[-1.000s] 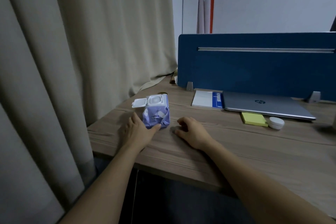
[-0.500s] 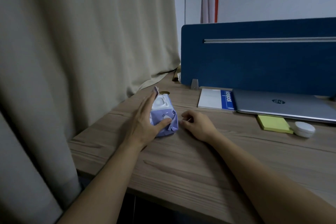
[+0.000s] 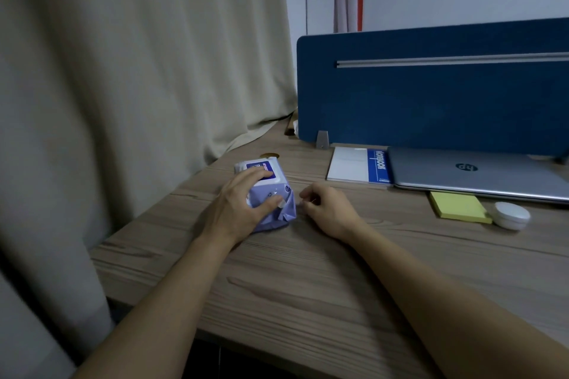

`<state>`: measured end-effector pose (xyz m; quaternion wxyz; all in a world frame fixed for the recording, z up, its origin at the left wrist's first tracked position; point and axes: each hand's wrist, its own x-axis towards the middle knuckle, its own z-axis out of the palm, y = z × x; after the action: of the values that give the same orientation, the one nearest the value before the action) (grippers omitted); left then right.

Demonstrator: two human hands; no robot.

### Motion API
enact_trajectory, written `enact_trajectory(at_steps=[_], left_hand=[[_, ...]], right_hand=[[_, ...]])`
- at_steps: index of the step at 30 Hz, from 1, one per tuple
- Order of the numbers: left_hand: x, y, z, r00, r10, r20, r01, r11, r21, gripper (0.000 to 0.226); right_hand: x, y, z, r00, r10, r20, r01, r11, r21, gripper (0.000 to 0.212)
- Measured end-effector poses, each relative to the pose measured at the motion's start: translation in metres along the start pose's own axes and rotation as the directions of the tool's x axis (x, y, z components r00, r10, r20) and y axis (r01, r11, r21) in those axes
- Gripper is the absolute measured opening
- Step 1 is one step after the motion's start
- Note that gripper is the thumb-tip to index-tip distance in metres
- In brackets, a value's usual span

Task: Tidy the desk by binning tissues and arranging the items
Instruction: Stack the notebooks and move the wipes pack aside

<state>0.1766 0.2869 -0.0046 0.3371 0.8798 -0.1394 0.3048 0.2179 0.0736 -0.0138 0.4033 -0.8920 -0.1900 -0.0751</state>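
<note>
A purple pack of wet wipes (image 3: 277, 194) lies flat on the wooden desk (image 3: 308, 280) near its left side, lid up and closed. My left hand (image 3: 243, 206) rests on top of the pack, fingers over the white lid and thumb pressed on the near end. My right hand (image 3: 326, 209) sits on the desk just right of the pack, fingers loosely curled with nothing in them, close to the pack's crumpled end. No loose tissue is in view.
A closed silver laptop (image 3: 480, 175) lies by the blue divider (image 3: 431, 86), with a white and blue notebook (image 3: 357, 166) to its left. A yellow sticky pad (image 3: 458, 206) and a small round white case (image 3: 511, 215) sit before it. A beige curtain (image 3: 123, 71) hangs on the left.
The pack stood upright with its lid flipped open. My left hand has shut the lid and laid the pack down flat. My right hand stayed beside it.
</note>
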Motion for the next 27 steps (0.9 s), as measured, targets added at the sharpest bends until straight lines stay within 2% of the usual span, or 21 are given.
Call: enact_trajectory(at_steps=[3, 5, 8, 11, 15, 21, 27], left_hand=[[0.0, 0.0, 0.001, 0.999, -0.016, 0.031, 0.017, 0.999, -0.038, 0.058], [0.001, 0.0, 0.003, 0.998, -0.04, 0.051, 0.044, 0.997, -0.069, 0.061], [0.008, 0.0, 0.01, 0.996, -0.056, 0.068, 0.063, 0.992, -0.109, 0.061], [0.022, -0.002, 0.023, 0.996, -0.043, 0.074, 0.05, 0.994, -0.096, 0.06], [0.043, -0.012, 0.047, 0.978, -0.177, 0.106, 0.178, 0.984, -0.004, 0.084], [0.084, -0.035, 0.097, 0.973, -0.157, 0.169, 0.179, 0.976, -0.125, 0.059], [0.119, -0.048, 0.133, 0.965, -0.219, 0.148, 0.237, 0.964, -0.121, 0.054]], right_hand=[[0.0, 0.006, -0.008, 0.999, -0.005, -0.032, 0.003, 0.998, -0.055, 0.02], [0.001, 0.013, -0.019, 0.997, 0.002, -0.076, -0.018, 0.977, -0.212, 0.025], [0.001, 0.026, -0.034, 0.995, -0.008, -0.102, -0.04, 0.89, -0.453, 0.033], [0.001, 0.04, -0.045, 0.994, -0.047, -0.097, -0.018, 0.817, -0.576, 0.033], [0.007, 0.058, -0.059, 0.99, -0.046, -0.13, -0.048, 0.766, -0.641, 0.034], [0.024, 0.081, -0.073, 0.983, -0.052, -0.178, -0.088, 0.718, -0.691, 0.032], [0.046, 0.099, -0.08, 0.973, -0.071, -0.217, -0.109, 0.691, -0.714, 0.03]])
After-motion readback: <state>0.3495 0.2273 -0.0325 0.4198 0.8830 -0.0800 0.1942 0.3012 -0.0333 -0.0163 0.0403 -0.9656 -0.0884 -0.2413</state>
